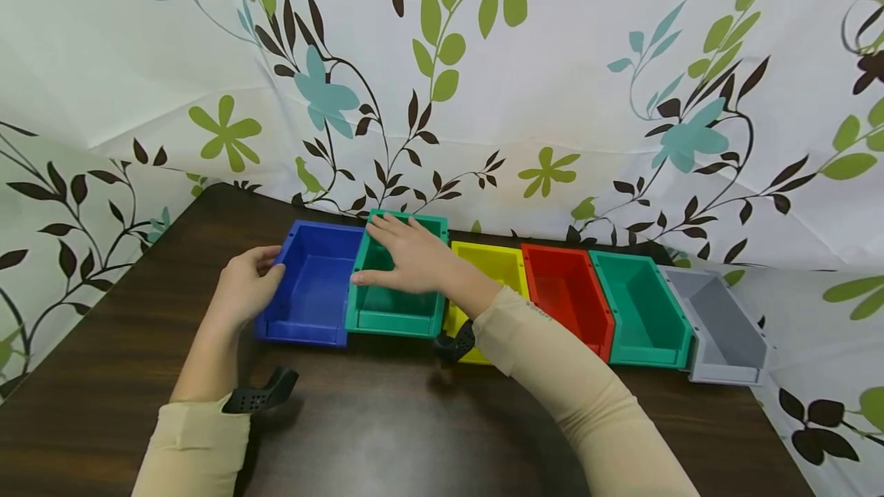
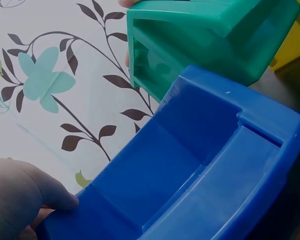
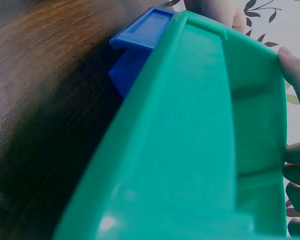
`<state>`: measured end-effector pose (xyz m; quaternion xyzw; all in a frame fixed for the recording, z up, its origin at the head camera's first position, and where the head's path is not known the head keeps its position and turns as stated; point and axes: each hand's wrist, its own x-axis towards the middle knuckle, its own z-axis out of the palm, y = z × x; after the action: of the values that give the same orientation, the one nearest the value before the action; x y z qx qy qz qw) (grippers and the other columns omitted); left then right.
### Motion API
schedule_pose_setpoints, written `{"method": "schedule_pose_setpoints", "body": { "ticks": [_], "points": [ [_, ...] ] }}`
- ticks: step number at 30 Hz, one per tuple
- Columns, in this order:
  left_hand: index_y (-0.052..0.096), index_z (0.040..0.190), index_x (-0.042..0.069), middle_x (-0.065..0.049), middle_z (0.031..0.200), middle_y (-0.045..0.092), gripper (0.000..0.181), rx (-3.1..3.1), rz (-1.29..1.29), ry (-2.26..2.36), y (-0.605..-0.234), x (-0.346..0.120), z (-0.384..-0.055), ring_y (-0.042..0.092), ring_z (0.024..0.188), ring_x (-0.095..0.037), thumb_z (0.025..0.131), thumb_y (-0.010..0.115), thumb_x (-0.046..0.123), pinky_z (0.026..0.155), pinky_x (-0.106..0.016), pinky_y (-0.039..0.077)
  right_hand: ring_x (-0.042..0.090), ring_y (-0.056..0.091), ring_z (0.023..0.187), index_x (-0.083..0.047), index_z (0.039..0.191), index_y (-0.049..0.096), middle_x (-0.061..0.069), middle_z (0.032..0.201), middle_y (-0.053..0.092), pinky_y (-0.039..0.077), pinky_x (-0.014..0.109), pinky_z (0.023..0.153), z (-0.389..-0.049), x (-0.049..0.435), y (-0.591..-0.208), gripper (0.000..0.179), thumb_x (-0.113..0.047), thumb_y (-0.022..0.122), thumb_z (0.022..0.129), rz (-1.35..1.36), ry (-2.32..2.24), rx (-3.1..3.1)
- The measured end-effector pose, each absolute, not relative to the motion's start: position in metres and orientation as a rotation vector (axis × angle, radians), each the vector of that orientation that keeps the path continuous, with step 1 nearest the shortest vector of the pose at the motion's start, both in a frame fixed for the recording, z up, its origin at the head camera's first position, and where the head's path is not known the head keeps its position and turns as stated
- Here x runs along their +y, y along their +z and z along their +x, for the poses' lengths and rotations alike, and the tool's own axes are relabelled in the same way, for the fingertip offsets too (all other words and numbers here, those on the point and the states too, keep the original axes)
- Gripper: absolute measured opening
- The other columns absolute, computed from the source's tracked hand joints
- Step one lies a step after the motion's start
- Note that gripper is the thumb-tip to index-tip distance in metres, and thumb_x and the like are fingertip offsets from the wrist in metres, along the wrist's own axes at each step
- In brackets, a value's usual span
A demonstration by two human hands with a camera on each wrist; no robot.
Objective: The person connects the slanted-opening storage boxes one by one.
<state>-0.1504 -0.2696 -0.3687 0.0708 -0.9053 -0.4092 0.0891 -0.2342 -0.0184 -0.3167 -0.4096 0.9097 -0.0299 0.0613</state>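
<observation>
The green bin is spanned by the right hand, fingers straight, unclenched; its long axis is aimed front to back; just left, the blue bin is pinched at its outer edge by the left hand.

Six bins form a row across the far part of the table, a cloth behind.

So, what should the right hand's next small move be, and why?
Perhaps ease the open-topped green plastic bin into line: the right hand spreads over it, and, in the head view, its front edge shows higher than those of the blue plastic bin and yellow plastic bin alongside.
</observation>
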Motion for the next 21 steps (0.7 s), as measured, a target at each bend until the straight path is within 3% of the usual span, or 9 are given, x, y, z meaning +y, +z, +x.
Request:
{"method": "schedule_pose_setpoints", "body": {
  "ticks": [21],
  "points": [
    [0.046,0.132,-0.011,-0.036,0.122,0.054,0.042,-2.694,0.195,-1.237,-0.3696,-0.2693,-0.1519,0.052,0.113,-0.049,0.097,0.045,0.013,0.090,-0.059,0.044,0.013,0.003,0.148,-0.020,0.153,0.010,-0.001,0.160,0.008,0.009,0.042,0.120,-0.2347,-0.0193,-0.3208,0.094,-0.078,0.034,0.083,-1.226,-0.135,2.708]
  ]
}}
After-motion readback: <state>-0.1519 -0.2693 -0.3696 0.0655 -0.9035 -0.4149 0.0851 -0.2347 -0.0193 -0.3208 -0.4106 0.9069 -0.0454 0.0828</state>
